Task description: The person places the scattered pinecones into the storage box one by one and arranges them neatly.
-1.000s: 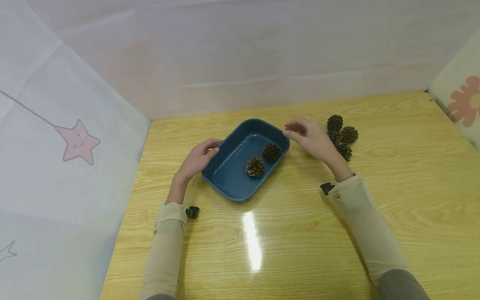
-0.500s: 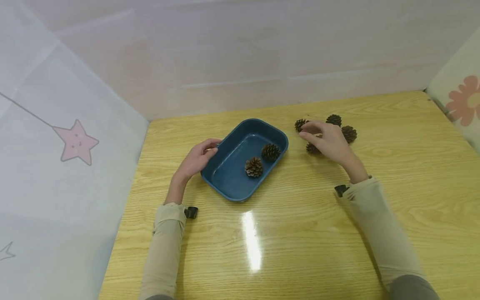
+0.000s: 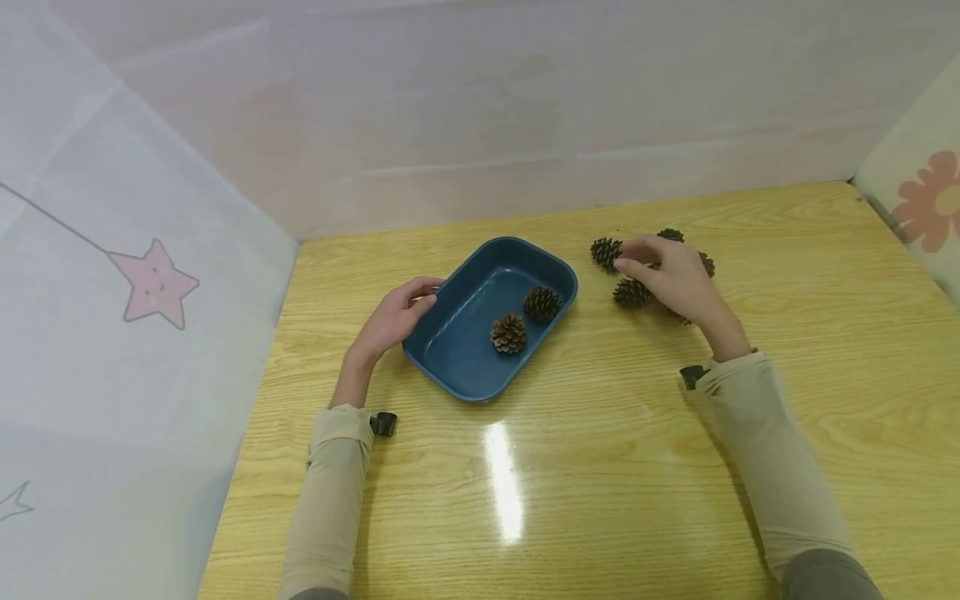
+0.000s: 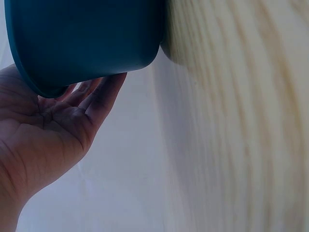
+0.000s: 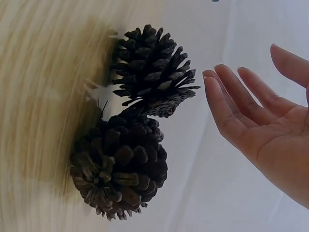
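Note:
A dark blue rectangular plastic tub [image 3: 459,367] stands on the table, turned at an angle. Inside it lie a brown pine cone [image 3: 508,333] and a darker pine cone [image 3: 542,305]. My left hand [image 3: 393,318] rests against the tub's left side; in the left wrist view its loosely straight fingers [image 4: 104,99] lie along the outer wall. My right hand [image 3: 678,279] hovers over a group of pine cones right of the tub, fingers relaxed and holding nothing. In the right wrist view, an upper pine cone [image 5: 152,63] and a lower pine cone [image 5: 123,166] sit beside the fingertips, apart from them.
Left of the hand, a pine cone [image 3: 606,253] lies near the tub, with another pine cone [image 3: 632,293] below it. More cones are partly hidden behind the hand. The wooden table [image 3: 585,467] meets a pale cloth backdrop [image 3: 465,108] at the back.
My right hand has moved right from the tub's rim to above the pine cones, uncovering the two nearest the tub. My left hand and the tub stay put.

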Motion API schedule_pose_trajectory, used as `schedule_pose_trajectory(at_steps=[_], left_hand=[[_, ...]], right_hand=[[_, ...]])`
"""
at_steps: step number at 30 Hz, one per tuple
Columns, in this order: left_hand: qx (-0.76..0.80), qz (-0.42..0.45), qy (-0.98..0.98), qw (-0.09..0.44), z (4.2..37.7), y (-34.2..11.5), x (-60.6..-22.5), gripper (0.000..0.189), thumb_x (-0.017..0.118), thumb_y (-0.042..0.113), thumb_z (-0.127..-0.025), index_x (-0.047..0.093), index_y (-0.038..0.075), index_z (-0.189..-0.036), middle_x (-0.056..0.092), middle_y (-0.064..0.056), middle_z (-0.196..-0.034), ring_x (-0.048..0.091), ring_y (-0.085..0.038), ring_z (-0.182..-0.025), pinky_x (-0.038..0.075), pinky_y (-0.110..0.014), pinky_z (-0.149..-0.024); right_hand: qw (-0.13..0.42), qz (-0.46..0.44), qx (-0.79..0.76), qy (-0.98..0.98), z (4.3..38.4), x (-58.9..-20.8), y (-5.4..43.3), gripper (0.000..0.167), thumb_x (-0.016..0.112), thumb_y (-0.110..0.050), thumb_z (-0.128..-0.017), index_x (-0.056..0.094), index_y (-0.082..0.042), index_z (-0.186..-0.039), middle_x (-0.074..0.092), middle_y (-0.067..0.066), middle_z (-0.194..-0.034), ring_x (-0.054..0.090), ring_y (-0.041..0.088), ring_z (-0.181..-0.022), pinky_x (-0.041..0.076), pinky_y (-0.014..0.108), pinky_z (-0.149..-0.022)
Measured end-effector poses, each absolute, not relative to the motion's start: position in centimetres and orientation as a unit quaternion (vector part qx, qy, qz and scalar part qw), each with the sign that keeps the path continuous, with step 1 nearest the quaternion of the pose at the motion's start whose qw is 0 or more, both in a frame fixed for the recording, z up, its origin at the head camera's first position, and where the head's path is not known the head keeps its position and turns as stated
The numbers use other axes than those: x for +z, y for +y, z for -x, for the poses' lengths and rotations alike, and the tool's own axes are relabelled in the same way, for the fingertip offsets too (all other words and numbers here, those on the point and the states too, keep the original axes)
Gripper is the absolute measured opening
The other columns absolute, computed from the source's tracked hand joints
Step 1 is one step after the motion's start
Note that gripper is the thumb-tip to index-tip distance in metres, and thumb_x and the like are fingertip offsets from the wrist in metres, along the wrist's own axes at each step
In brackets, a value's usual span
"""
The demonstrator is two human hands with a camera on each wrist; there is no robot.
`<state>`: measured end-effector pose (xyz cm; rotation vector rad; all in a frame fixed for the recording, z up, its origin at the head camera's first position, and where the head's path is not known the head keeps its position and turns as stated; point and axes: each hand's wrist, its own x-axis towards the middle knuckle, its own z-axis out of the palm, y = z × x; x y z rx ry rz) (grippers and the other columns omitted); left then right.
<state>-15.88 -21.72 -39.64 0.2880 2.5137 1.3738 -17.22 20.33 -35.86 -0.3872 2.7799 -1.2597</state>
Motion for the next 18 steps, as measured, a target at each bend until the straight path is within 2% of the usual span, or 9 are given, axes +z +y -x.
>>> schedule_pose_trajectory(at_steps=[10,18], left_hand=[[0.471,-0.102,0.866,0.133,15.83,-21.82,-39.75,0.040,0.047,0.017,-0.112,0.052,0.005,-0.150,0.051,-0.018,-0.151,0.049,-0.034,-0.138,0.040,-0.051,-0.115],[0.473,-0.103,0.865,0.133,15.95,-21.81,-39.75,0.039,0.048,0.016,-0.112,0.053,0.006,-0.149,0.052,-0.016,-0.150,0.049,-0.033,-0.137,0.041,-0.050,-0.114]], right_hand=[[0.043,0.126,-0.398,0.908,17.49,-36.19,20.80,0.044,0.063,-0.032,-0.106,0.063,0.002,-0.133,0.065,0.025,-0.128,0.060,0.040,-0.118,0.048,0.059,-0.095],[0.079,0.133,-0.379,0.913,17.70,-36.18,21.14,0.042,0.064,-0.027,-0.106,0.061,0.003,-0.134,0.064,0.026,-0.130,0.060,0.043,-0.120,0.047,0.060,-0.101]])
